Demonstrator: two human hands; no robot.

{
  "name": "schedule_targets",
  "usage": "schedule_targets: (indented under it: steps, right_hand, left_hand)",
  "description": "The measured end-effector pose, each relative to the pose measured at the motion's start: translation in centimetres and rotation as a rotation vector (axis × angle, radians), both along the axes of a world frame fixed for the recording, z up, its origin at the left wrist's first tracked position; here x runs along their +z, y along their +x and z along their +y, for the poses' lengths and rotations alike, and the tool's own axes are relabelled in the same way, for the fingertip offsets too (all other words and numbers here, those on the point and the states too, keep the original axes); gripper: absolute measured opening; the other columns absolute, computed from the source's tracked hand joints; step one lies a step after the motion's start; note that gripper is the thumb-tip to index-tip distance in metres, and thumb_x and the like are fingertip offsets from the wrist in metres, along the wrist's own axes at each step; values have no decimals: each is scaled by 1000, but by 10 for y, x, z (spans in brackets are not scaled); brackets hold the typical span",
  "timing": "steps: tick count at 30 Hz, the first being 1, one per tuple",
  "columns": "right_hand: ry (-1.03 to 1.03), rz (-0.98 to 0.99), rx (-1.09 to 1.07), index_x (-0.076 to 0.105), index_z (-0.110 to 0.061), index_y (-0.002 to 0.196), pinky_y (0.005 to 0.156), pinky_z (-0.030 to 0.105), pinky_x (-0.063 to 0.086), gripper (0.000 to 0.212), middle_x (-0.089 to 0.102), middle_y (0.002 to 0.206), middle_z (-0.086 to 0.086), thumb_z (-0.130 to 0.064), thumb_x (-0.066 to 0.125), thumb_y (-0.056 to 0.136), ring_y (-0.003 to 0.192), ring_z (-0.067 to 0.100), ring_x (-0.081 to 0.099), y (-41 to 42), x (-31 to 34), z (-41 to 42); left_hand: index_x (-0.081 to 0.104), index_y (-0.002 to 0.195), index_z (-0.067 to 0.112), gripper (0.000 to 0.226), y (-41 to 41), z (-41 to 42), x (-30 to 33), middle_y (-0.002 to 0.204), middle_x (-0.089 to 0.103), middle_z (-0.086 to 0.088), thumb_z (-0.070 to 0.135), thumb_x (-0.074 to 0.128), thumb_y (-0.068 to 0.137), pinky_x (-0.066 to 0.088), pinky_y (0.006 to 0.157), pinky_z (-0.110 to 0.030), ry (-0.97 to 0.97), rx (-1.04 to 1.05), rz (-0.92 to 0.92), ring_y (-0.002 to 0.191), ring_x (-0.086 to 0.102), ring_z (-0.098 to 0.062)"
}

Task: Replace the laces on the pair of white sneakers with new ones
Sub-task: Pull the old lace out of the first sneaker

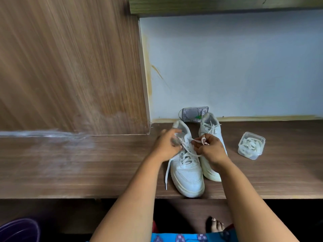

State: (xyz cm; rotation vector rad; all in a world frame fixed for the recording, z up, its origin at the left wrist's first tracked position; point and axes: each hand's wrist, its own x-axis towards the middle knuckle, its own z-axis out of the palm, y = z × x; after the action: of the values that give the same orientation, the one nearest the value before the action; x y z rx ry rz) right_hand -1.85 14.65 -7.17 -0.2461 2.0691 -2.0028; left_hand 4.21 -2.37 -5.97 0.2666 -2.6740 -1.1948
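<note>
On the wooden desk (pixel 104 163) the pair of white sneakers sits side by side, toes toward the person: left sneaker (pixel 187 173) in front, right sneaker (pixel 210 131) just behind and touching it, still laced. Clear tub (pixel 251 145) of what look like the new laces stands apart to the right. Step in hand, as I read it: unthreading the old lace (pixel 186 150) from the left sneaker's top eyelets. Left hand (pixel 165 145) has fingers curled at the collar, apparently gripping a lace strand; motion blur, so grip detail is unclear. Right hand (pixel 208 148) pinches the other strand, looped over a finger. To do it well: brace the shoe, loosen each crossing before pulling, and feed the free end (pixel 166 186) back one row at a time. Right hand hides the right sneaker's midsection; small device (pixel 194 114) by the wall is unidentifiable.
</note>
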Motion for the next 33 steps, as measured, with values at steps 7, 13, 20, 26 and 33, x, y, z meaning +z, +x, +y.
schedule_targets:
  steps: [7,13,20,26,33]
  right_hand:
    - [904,375,376,66,-22,70,62,15,43,29,64,79,-5,0,49,79,75,14,59,5,31,35]
    - [1221,307,483,76,-24,84,59,16,41,32,61,101,-7,-3,52,80,74,4,52,24,65,40]
    - [733,684,177,62,-23,117,94,35,43,38,47,121,11,-3,46,89,108,31,50,7,37,-14]
    - [712,673,167,61,-22,114,79,34,46,23,47,97,8,-22,45,98,85,29,55,-9,8,-28]
    - [638,699,58,52,-20,80,62,27,39,15,52,77,4,-27,65,84,68,18,50,-15,2,-26]
  left_hand:
    - [62,79,14,14,-4,-1,10,102,43,-1,7,53,88,45,78,-28,-311,21,86,85,53,-19]
    - [71,70,8,24,17,-63,16,104,70,-13,12,50,79,46,88,-32,-383,191,-665,95,62,-31]
    - [53,129,25,40,-5,-12,23,132,39,-4,17,53,90,40,102,-33,-226,124,-62,120,46,-23]
    - [53,120,16,29,-26,14,0,123,36,-6,29,43,96,44,95,-38,-258,39,-119,113,49,-28]
    - [64,74,26,15,-28,1,-8,97,51,3,37,72,70,48,79,-27,41,191,68,84,59,-18]
